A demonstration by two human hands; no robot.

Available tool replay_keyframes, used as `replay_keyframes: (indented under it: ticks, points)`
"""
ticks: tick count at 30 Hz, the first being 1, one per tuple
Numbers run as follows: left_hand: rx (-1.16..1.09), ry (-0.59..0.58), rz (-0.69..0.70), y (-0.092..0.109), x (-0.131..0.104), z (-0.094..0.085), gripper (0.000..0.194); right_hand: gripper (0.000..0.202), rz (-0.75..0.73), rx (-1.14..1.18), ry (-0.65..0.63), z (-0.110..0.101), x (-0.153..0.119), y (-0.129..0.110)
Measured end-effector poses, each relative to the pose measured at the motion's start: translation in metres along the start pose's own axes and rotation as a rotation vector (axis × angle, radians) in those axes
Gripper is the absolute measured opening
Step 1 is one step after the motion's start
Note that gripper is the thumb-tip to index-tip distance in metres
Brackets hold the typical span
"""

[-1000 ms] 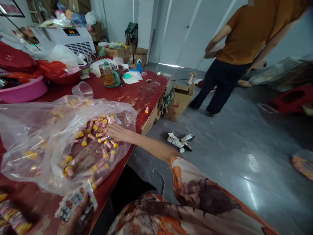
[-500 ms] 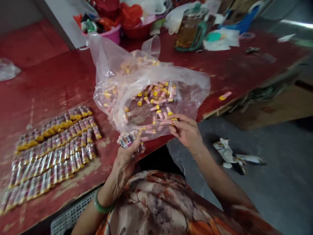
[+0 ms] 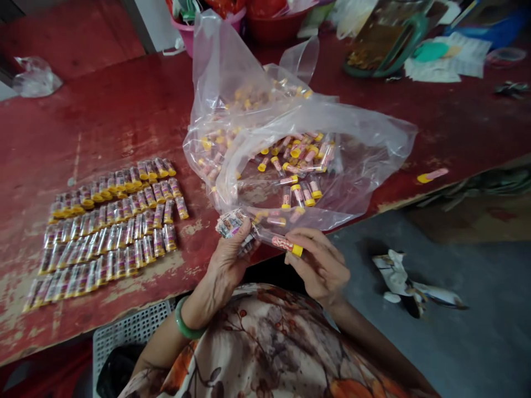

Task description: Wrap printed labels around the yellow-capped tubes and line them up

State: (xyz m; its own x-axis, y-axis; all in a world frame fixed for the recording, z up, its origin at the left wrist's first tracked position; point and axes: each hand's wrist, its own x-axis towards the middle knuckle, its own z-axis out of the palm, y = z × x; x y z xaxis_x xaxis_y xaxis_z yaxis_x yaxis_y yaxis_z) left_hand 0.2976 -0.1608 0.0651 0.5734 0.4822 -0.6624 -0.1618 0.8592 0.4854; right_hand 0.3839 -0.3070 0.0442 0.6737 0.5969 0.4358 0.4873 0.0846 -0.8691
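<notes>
My left hand [image 3: 228, 254] grips a stack of small printed labels [image 3: 232, 224] near the table's front edge. Between the thumb and fingers of my right hand [image 3: 319, 265] is a clear tube with a yellow cap [image 3: 286, 244], holding pink pieces; its far end points at the labels. Behind both hands an open clear plastic bag [image 3: 373, 132] lies on the red table [image 3: 136, 121], with many similar capped tubes [image 3: 307, 149] in it. Rows of tubes with printed wrappings [image 3: 120, 232] lie at the left.
One loose tube [image 3: 433, 175] lies near the right table edge. A glass jug [image 3: 381, 44] with a green handle, papers [image 3: 452, 58] and basins [image 3: 276, 25] stand at the back. Below the front edge is a white plastic basket [image 3: 128, 326].
My right hand has drawn back from the bag toward my body with a tube, now close to the labels in my left hand. The view has shifted left.
</notes>
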Motion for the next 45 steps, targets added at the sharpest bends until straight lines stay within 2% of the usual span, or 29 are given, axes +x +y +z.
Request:
replay_keyframes:
  ticks: [4,7,10,15,17,22,25,29,33,35,37,41,45]
  points:
    - [-0.068,0.042,-0.028,0.001,-0.001,0.000,0.035,0.054,-0.167,-0.119,0.081,0.011,-0.002,0.001]
    - [-0.044,0.046,-0.013,0.001,-0.004,0.001,0.037,0.061,-0.276,-0.194,0.092,0.019,-0.004,0.004]
    - [0.016,0.034,0.034,0.000,-0.006,-0.001,0.041,0.060,-0.272,-0.184,0.069,0.023,-0.005,0.007]
    - [0.101,0.009,0.164,-0.002,-0.007,-0.007,0.041,0.047,-0.144,-0.026,0.035,0.024,-0.004,0.010]
    - [0.120,-0.018,0.203,-0.003,-0.009,-0.008,0.042,0.049,-0.164,-0.031,0.052,0.027,-0.004,0.011]
    - [0.146,-0.090,0.144,-0.004,-0.016,-0.009,0.042,0.059,-0.274,-0.096,0.031,0.035,0.005,0.010]
    - [0.170,-0.175,0.138,-0.003,-0.020,-0.010,0.042,0.059,-0.159,-0.022,-0.026,0.034,0.017,0.008]
    - [0.185,-0.268,0.127,-0.003,-0.024,-0.012,0.050,0.068,0.042,0.157,-0.132,0.035,0.027,0.003]
    - [0.203,-0.278,0.123,-0.003,-0.025,-0.012,0.050,0.071,0.241,0.291,-0.178,0.041,0.023,-0.002]
    - [0.179,-0.249,0.117,-0.004,-0.025,-0.012,0.048,0.066,0.277,0.294,-0.156,0.042,0.020,-0.003]
    - [0.136,-0.219,0.118,-0.004,-0.025,-0.012,0.045,0.059,0.217,0.232,-0.113,0.041,0.017,-0.004]
    - [0.107,-0.240,0.107,-0.002,-0.026,-0.012,0.039,0.039,-0.078,0.052,-0.035,0.036,0.015,-0.010]
    - [0.128,-0.257,0.085,0.001,-0.026,-0.016,0.036,0.038,-0.279,-0.096,0.069,0.037,0.014,-0.012]
